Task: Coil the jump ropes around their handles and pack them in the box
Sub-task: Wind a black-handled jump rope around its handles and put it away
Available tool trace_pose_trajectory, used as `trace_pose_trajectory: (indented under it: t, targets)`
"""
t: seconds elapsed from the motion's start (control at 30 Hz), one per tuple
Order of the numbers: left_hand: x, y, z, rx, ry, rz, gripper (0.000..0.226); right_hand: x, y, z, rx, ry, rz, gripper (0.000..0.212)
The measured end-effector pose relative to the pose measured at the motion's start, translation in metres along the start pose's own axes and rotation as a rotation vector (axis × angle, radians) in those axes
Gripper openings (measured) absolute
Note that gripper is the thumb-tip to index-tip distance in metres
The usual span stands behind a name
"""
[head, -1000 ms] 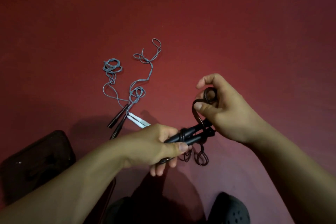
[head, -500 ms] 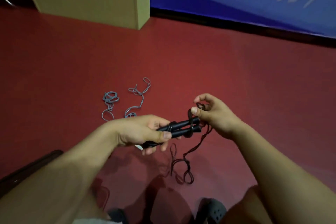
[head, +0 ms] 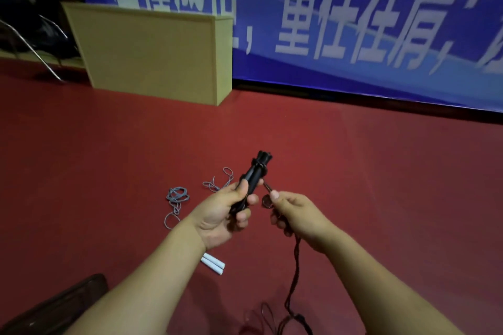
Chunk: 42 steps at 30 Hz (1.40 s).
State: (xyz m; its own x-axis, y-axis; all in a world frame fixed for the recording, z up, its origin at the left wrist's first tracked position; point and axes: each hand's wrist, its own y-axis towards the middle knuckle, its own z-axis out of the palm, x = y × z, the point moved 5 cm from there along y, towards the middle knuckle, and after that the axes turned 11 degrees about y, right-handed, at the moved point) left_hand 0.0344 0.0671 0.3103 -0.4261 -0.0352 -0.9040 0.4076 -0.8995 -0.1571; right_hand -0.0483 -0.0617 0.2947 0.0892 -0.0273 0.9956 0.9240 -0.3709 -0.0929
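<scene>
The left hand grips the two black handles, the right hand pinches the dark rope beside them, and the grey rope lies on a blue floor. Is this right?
Not quite: the head view shows the floor is red, not blue. The rest holds: the left hand grips the black handles, the right hand pinches the dark rope, and the grey rope lies on the floor.

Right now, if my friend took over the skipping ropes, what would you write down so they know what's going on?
Left hand: grips the two black handles together, pointing up and away.
Right hand: pinches the black rope beside the handles; the rest hangs to the red floor.
Done: a few turns sit near the top of the handles.
Left: wind on the slack, then do the grey rope, which lies loose on the floor with its white handles, and pack both. No packing box can be picked out with certainty.
</scene>
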Motion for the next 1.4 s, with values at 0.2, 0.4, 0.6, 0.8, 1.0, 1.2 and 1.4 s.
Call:
trace_pose_trajectory:
  t: [0.2,0.4,0.6,0.8,1.0,1.2,1.4]
  targets:
    - [0.000,0.003,-0.026,-0.183,0.102,-0.011,0.028,0.003,0.003,-0.009,0.006,0.035,0.070,0.032]
    - [-0.006,0.009,-0.064,-0.435,0.048,-0.011,0.015,-0.011,0.008,-0.029,-0.038,-0.049,0.135,0.021]
    - [-0.004,0.010,-0.096,-0.604,0.367,-0.025,0.012,-0.005,0.011,-0.058,-0.252,-0.112,0.053,0.018]
    - [0.000,0.011,-0.100,-0.639,0.607,-0.005,0.016,-0.005,0.013,-0.065,-0.270,-0.451,0.000,0.037]
    - [0.004,0.015,-0.101,-0.684,0.510,-0.024,0.017,-0.009,0.017,-0.048,-0.151,-0.533,-0.013,0.044]
    - [0.005,0.015,-0.102,-0.700,0.445,-0.033,0.016,-0.006,0.019,-0.041,-0.120,-0.492,-0.070,0.023]
    - [0.007,0.016,-0.100,-0.665,0.516,-0.061,0.016,-0.008,0.018,-0.038,-0.060,-0.609,-0.052,0.037]
